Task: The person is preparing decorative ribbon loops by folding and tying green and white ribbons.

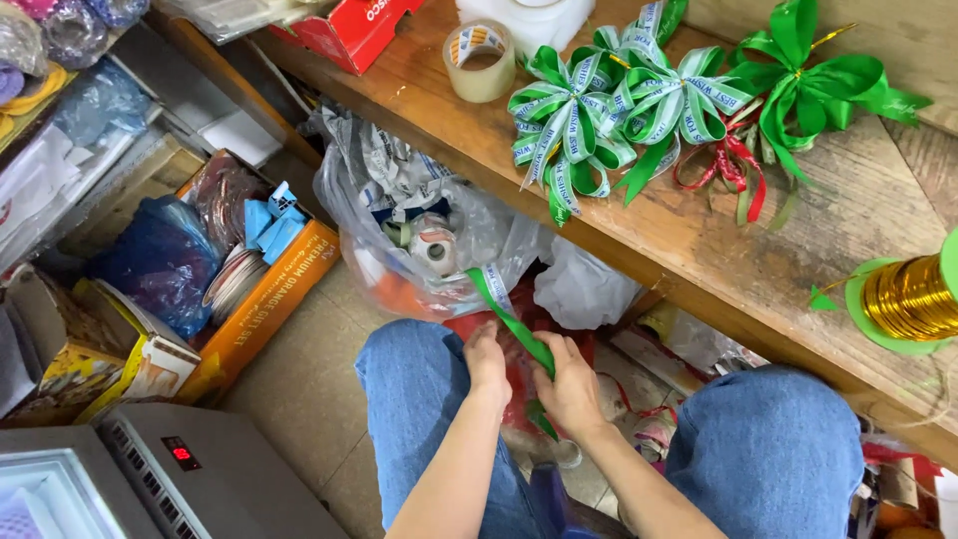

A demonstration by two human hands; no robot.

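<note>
Ribbon, green with a pale printed stripe, runs down from a clear plastic bag of spools under the worktop and passes between both hands, low between the person's knees. The left hand is curled with its fingertips pinching the strip just below where it leaves the bag; the right hand is closed around the same strip a little lower, and a short green tail shows beneath it. By its look, the ribbon should be very light, thin and limp, with a glossy face likely to slip through a loose grip, so it is best pinched flat across its width with thumb against finger, close to the point being worked, and kept taut between the two hands so it does not twist. On the worktop above lie finished green bows, a roll of tape and a spool of gold ribbon, all well apart from the hands.
</note>
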